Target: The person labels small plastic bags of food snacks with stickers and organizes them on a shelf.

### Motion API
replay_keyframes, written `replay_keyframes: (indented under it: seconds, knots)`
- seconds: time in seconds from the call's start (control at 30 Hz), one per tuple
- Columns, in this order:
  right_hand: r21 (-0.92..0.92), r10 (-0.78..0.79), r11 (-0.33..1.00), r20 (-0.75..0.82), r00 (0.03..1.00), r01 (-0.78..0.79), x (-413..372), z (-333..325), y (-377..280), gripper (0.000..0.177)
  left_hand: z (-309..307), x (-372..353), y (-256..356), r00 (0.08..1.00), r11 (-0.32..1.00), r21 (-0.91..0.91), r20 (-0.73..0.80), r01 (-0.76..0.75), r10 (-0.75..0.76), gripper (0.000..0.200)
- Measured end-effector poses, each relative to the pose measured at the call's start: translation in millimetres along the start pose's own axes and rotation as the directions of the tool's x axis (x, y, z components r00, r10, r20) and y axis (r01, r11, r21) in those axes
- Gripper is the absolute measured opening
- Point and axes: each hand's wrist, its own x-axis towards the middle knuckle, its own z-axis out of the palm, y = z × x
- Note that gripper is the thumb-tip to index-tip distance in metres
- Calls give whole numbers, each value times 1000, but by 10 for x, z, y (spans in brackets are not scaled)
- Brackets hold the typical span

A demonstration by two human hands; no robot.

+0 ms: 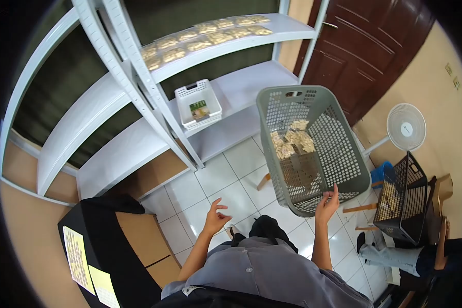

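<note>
My left hand [218, 218] hovers over the tiled floor in front of my body, fingers loosely curved and apart, with nothing in them. At the near rim of a large grey-green plastic basket [365, 172] is my right hand [327, 205], its index finger raised and its thumb apart from it. Several clear packs of pale, cream-coloured pieces [292, 139] lie at the far end inside the basket. The basket stands on something with wooden legs [264, 181], mostly hidden beneath it.
Rows of similar packs [210, 37] lie on the upper white shelf [287, 31]. A white basket [198, 105] with a printed packet sits one shelf lower. To the right are a fan [406, 127], a black crate [403, 200] and a seated person [421, 259]. A black-draped table [108, 241] is at left.
</note>
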Motion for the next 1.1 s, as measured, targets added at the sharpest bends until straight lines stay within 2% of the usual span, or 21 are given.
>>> replay_keyframes:
  seconds: [0.03, 0.13, 0.17, 0.2, 0.23, 0.3, 0.37, 0.4, 0.47, 0.5, 0.57, 0.6, 0.63, 0.7, 0.77, 0.83, 0.87, 0.9, 0.97, 1.0, 1.1]
  knots:
    - [9, -12, 1000, 5, 1000, 12, -24, 58, -73, 35, -146, -87, -81, 997, 999, 43, -68, 26, -23, 65]
    - [-19, -333, 943, -39, 942, 333, 1, 283, -430, 20, -439, -241, -199, 959, 989, 59, -256, 138, -118, 58]
    - [1, -357, 934, -24, 934, 357, 0, 381, -581, 20, -498, -280, -129, 916, 975, 27, -350, 222, -199, 53]
    - [94, -317, 946, 64, 946, 311, -15, 493, -723, 19, -511, -324, -47, 883, 978, -13, -426, 210, -196, 39]
    - [182, -286, 949, 160, 945, 256, -30, 625, -894, 18, -566, -328, -77, 862, 977, -31, -465, 211, -201, 39]
    - [227, -420, 898, 190, 887, 377, -97, 924, -1299, 16, -659, -385, -161, 820, 959, -59, -505, 279, -270, 29]
    - [342, -524, 851, 510, 682, 399, -175, 1257, -1672, 23, -672, -433, -11, 729, 958, -137, -624, 250, -280, 25]
    - [395, -586, 810, 528, 615, 433, -231, 1457, -1889, 23, -699, -461, 69, 724, 951, -136, -621, 279, -301, 25]
    - [654, -806, 577, 357, 472, 490, -417, 1842, -2358, 35, -785, -540, 233, 676, 940, -177, -656, 293, -335, 31]
    - [705, -851, 516, 358, 383, 487, -520, 1964, -2604, 35, -840, -615, 243, 603, 932, -235, -713, 276, -358, 31]
    - [811, -898, 432, 349, 267, 394, -732, 2122, -3060, 45, -907, -789, 242, 497, 920, -61, -826, 387, -264, 35]
    - [867, -884, 449, 394, 251, 218, -862, 2284, -3179, 46, -927, -905, 212, 397, 923, -119, -877, 367, -271, 40]
    - [889, -907, 413, 383, 174, 197, -957, 2348, -3354, 46, -913, -1038, 164, 323, 917, -172, -899, 360, -295, 40]
    - [882, -912, 404, 409, 30, 244, -1186, 2445, -3754, 47, -884, -1336, 52, 74, 901, -233, -958, 366, -278, 42]
    - [895, -913, 363, 397, -94, 258, -1482, 2608, -4041, 47, -744, -1658, -104, -53, 862, -348, -934, 369, -354, 53]
    - [904, -913, 236, 331, -238, 356, -1820, 2772, -4212, 44, -530, -1931, -314, -261, 838, -447, -889, 313, -376, 66]
    - [864, -808, 332, 467, -359, 378, -1989, 2730, -4343, 52, -451, -2079, -318, -282, 803, -550, -827, 230, -486, 73]
    - [878, -804, 310, 447, -392, 366, -2206, 2677, -4437, 52, -358, -2200, -405, -314, 797, -566, -811, 210, -493, 73]
    - [877, -889, -161, 71, -453, 453, -2678, 2502, -4525, 66, -143, -2381, -595, -550, 828, -556, -714, 70, -433, 72]
    - [925, -826, -36, 186, -532, 379, -2878, 2424, -4540, 75, -67, -2485, -650, -578, 816, -578, -675, 29, -458, 71]
    - [976, -811, 19, 143, -568, 218, -3479, 2242, -4491, 74, 48, -2763, -779, -642, 822, -566, -606, -67, -470, 70]
